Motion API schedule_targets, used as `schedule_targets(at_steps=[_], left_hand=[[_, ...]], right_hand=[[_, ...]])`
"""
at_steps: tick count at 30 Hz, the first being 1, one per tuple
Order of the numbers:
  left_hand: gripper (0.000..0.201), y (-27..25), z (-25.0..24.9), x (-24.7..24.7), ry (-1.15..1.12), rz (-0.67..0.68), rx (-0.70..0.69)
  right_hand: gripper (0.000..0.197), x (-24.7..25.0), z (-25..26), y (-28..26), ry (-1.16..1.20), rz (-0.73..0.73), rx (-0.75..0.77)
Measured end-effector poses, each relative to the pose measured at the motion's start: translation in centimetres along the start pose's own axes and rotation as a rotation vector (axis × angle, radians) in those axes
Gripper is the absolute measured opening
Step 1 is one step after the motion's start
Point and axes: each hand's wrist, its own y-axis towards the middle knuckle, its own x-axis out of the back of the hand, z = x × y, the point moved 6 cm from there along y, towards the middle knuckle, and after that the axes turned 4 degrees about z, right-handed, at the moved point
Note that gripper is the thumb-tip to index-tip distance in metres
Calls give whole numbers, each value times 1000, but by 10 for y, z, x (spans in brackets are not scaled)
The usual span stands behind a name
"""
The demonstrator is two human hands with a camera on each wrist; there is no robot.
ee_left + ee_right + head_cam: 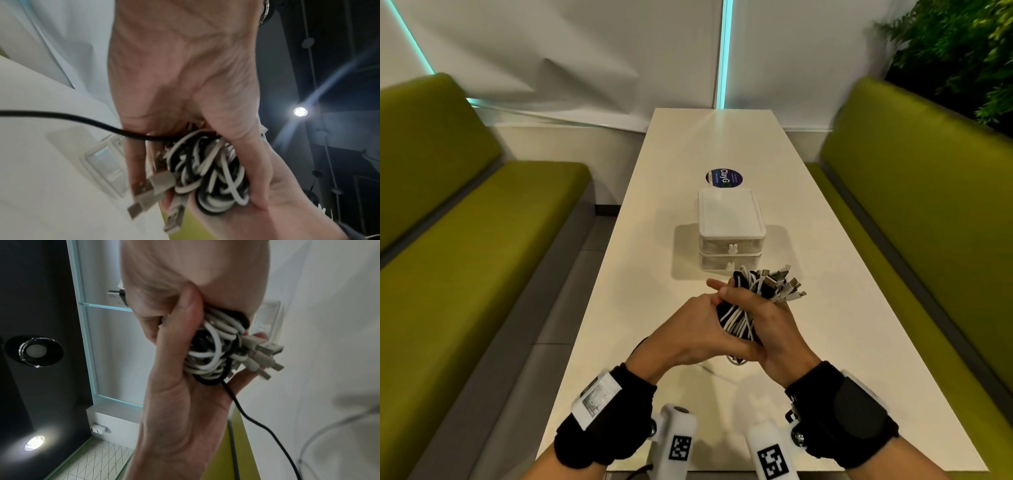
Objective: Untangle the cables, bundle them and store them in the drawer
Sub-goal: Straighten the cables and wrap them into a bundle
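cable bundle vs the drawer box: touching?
Apart. In the head view both hands, left and right, grip the cable bundle in front of the drawer box; bare table separates them.

White table (825, 274), drawer box (729, 222), sticker (723, 177)

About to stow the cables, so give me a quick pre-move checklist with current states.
1. Bundle gripped: ok, left hand and right hand both clasp it above the table.
2. Coils gathered: ok, black and white loops packed together, plugs sticking out one end.
3. No loose strand: not ok, a black cable trails out of the bundle.
4. Bundle tied: cannot tell, no tie visible.
5. Drawer open: not ok, both drawers of the box are shut.
6. A hand free for the drawer: not ok, both are occupied.
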Motion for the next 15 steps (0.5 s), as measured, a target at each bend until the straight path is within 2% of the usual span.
schedule_targets(at_steps=[3, 8, 15], left_hand=[[24, -1, -4, -1, -24, -94, -67], [24, -3, -5, -4, -122, -261, -115], [17, -2, 3, -7, -119, -324, -103]], right_hand=[[19, -8, 7, -3, -15, 74, 44], [11, -7, 8, -2, 35, 16, 13], [15, -2, 3, -2, -12, -19, -23]])
